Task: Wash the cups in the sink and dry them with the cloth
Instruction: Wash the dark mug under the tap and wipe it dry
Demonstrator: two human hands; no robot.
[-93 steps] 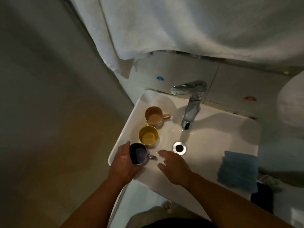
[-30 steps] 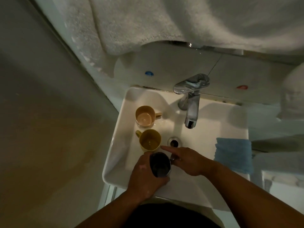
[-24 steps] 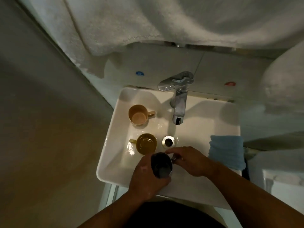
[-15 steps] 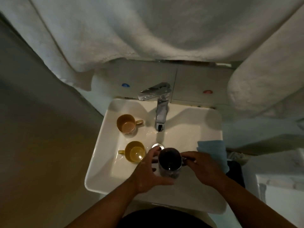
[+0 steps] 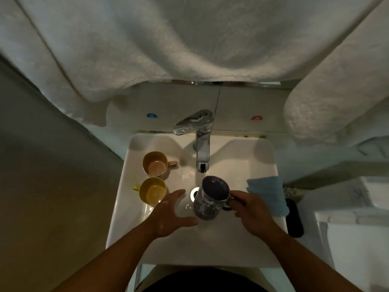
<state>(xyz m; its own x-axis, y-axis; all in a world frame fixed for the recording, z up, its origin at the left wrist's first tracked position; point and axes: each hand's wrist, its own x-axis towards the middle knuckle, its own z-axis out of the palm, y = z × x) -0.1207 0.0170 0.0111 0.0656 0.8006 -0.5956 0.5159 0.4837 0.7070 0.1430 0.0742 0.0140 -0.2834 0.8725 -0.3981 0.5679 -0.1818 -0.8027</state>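
Observation:
A dark purple cup (image 5: 210, 197) is held over the drain of the white sink (image 5: 261, 161), just under the chrome tap's spout (image 5: 202, 153). My right hand (image 5: 250, 211) grips its handle. My left hand (image 5: 170, 213) hovers beside the cup with fingers spread, its thumb near the cup's base. A yellow cup (image 5: 152, 191) and a tan cup (image 5: 155, 164) stand upright at the sink's left side. A folded blue cloth (image 5: 267, 194) lies on the sink's right rim.
White towels (image 5: 189, 43) hang low over the back of the sink. A dark object (image 5: 294, 218) lies right of the cloth. A blue dot and a red dot mark the tiled wall behind the tap.
The purple cup went from my left hand's grip to my right hand on its handle and moved right, under the spout. My left hand let go and spread.

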